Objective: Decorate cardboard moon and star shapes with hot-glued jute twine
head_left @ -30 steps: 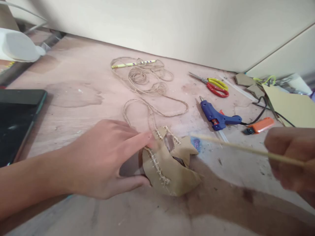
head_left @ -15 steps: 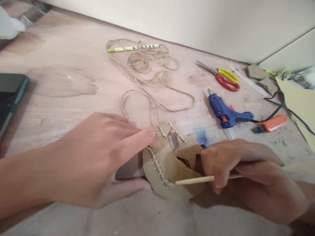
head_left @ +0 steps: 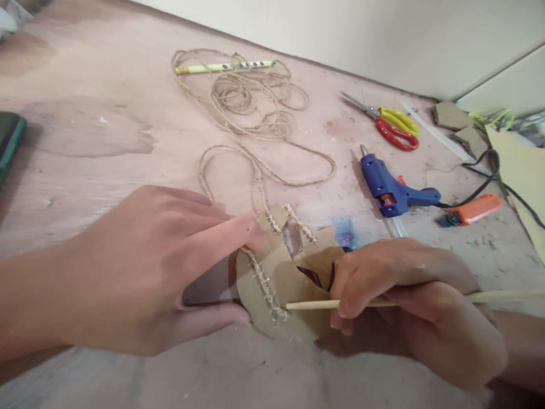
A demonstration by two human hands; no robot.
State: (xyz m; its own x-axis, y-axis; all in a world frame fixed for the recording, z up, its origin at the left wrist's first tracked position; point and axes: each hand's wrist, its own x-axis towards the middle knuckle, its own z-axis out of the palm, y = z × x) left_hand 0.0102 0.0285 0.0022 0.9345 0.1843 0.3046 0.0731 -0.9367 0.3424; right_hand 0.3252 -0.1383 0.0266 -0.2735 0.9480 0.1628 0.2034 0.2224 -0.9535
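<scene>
A brown cardboard piece (head_left: 293, 272) edged with jute twine lies on the wooden table (head_left: 106, 142). My left hand (head_left: 162, 267) steadies it from the left, with the index finger pressed on its top edge and the thumb under its lower edge. My right hand (head_left: 409, 301) is closed around a thin wooden stick (head_left: 310, 305). The stick's tip rests on the lower part of the cardboard, close to the twine stitching. A long loose tangle of jute twine (head_left: 251, 108) runs from the cardboard toward the back of the table.
A blue glue gun (head_left: 392, 187) with a black cord lies right of centre, an orange lighter (head_left: 470, 209) beside it. Red-and-yellow scissors (head_left: 392, 128) and a yellow dotted pencil (head_left: 221, 67) lie farther back. Cardboard scraps (head_left: 464, 128) sit at far right, a dark tablet (head_left: 8, 142) at the left edge.
My right hand came in from the right with the stick and set its tip on the cardboard. The view shifted slightly rightward; my left hand stayed on the cardboard.
</scene>
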